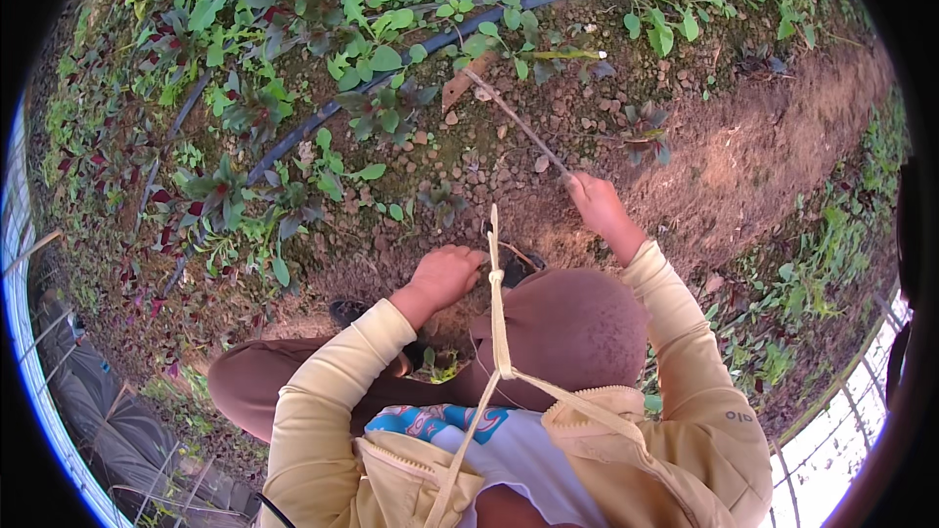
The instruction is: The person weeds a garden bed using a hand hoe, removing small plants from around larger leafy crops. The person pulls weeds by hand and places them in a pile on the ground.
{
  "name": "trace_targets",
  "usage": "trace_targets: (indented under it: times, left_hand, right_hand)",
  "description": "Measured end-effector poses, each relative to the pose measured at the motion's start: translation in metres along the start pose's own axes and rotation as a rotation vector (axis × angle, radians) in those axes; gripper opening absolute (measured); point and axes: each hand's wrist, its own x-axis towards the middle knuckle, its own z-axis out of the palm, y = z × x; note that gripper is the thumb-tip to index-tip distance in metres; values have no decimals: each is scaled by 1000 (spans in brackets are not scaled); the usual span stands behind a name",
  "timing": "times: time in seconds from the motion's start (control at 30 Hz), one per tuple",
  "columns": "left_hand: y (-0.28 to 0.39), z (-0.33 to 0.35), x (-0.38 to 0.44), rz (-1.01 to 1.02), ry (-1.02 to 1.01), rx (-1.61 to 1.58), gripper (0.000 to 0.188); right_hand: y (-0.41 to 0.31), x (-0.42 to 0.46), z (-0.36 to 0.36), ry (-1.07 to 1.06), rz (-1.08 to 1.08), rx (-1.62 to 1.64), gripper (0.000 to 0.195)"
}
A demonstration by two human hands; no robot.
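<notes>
My right hand [596, 207] is closed around the lower end of the thin handle of a hand hoe [517, 119]. Its rusty flat metal blade [466, 81] rests on the pebbly soil, close to small green seedlings and a black drip hose [440, 40]. My left hand [449, 273] hangs low over the soil in front of my knees, its fingers curled; whether something small is in it cannot be told. A dark-leaved seedling [442, 199] stands a little beyond the left hand.
Leafy green plants and red-leaved plants [220, 194] grow thickly at the left and top. Bare brown soil [755, 154] stretches to the right, with low weeds [821, 271] beyond. Black plastic sheeting [110, 411] lies at the lower left. A knotted cord [497, 308] hangs before me.
</notes>
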Motion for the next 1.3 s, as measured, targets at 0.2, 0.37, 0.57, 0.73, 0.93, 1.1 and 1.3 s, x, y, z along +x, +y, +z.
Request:
trace_targets:
  times: [0.2,0.37,0.57,0.73,0.93,1.1,1.3]
  left_hand:
    - [3,-7,-4,-33,18,-55,24]
    - [-23,-2,-23,-103,3,-60,25]
    - [-30,-7,-25,-151,-37,-10,24]
    - [-39,-6,-35,-239,-100,-31,25]
    - [-62,-16,-39,-330,-108,-54,20]
    - [-73,-23,-43,-502,-78,26,19]
    - [-74,-41,-46,-498,-112,-235,36]
  right_hand:
    - [9,-20,0,23,-15,-51,32]
    - [-18,-31,7,49,-128,-206,25]
    - [-16,-17,68,76,-107,-182,21]
    - [-2,-44,78,2,-74,-209,21]
    - [6,-40,62,-34,-7,-322,20]
    - [16,-52,46,-113,-118,-360,20]
    - [-49,-2,27,-322,-409,-451,20]
